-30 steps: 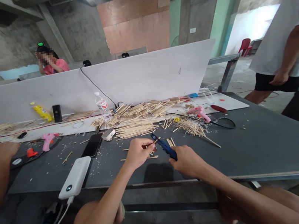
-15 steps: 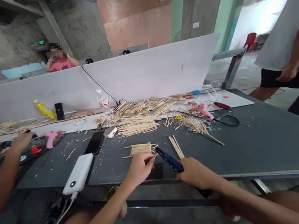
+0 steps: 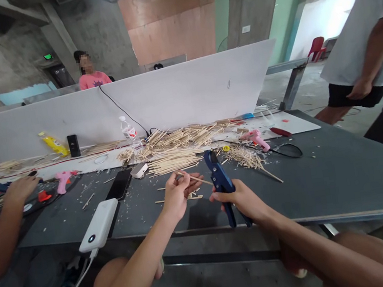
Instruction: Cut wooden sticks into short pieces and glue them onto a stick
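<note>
- The right hand (image 3: 241, 201) is closed around the handles of a blue ratchet pipe cutter (image 3: 221, 176), fingers wrapped on it, with its head pointing up and its handles pointing down, just off the table edge.
- The left hand (image 3: 177, 196) has its fingertips (image 3: 179, 180) pinched on a thin wooden stick (image 3: 197, 178), whose far end points toward the cutter, near but not touching it (no cut is visible).
- Under the hands, short loose sticks (image 3: 178, 199) lie on the dark grey work table (image 3: 330, 185).
- To the left are a white power bank (image 3: 97, 224) with its cable and a black phone (image 3: 119, 184).
- Ahead lies a bundle of cut sticks (image 3: 175, 163), and beyond it stand assembled stick frames (image 3: 176, 138).
- To the right, a pink glue gun (image 3: 255, 139) sits behind a heap of wood shavings (image 3: 244, 158).
- At the far left, a co-worker's hand (image 3: 21, 188) rests near a second pink glue gun (image 3: 63, 181).
- A person in a white T-shirt (image 3: 365, 31) stands at the right, and a white partition board (image 3: 187, 91) runs behind the table.
</note>
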A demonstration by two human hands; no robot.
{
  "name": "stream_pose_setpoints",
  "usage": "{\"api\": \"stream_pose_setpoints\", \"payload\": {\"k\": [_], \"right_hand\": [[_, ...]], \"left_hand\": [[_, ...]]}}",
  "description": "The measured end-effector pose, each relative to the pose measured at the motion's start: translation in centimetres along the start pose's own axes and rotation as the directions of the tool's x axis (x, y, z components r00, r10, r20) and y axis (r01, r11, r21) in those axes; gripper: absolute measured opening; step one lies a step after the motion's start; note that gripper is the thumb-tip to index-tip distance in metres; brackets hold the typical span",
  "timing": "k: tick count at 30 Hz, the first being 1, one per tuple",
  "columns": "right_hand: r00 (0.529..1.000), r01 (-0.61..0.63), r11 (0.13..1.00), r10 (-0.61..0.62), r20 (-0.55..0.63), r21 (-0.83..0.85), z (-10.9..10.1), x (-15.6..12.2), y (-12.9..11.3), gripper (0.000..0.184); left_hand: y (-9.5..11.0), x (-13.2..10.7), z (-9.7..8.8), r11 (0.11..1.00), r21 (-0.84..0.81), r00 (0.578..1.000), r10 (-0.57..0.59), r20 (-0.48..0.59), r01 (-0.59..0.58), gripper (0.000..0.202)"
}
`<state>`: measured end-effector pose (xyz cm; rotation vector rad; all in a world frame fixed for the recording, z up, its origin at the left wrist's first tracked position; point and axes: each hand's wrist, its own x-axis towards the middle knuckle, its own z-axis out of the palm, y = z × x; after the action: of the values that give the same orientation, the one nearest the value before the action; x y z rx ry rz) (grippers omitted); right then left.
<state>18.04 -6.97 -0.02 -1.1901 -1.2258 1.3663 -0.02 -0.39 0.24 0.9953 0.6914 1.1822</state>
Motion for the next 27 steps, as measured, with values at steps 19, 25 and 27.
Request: {"api": "stream_pose_setpoints", "payload": {"k": [19, 25, 27], "right_hand": [[0.849, 0.149, 0.947, 0.025, -0.528, 0.284, -6.2, 2.5, -0.1, 0.024], [0.719, 0.284, 0.957, -0.168, -0.675, 0.064, -10.7, 2.5, -1.6, 0.017], [0.665, 0.295, 0.955, -0.176, -0.726, 0.039, -12.2, 2.4, -1.9, 0.016]], "left_hand": [[-1.2, 2.5, 2.6, 0.658, 0.663, 0.892, 0.029, 0.451, -0.356, 0.014], [0.2, 6.7, -2.9, -0.018, 0.974, 0.971, 0.075, 0.229, -0.228, 0.023], [0.3, 7.7, -4.4, -0.035, 0.981, 0.981, 0.029, 0.191, -0.19, 0.021]]}}
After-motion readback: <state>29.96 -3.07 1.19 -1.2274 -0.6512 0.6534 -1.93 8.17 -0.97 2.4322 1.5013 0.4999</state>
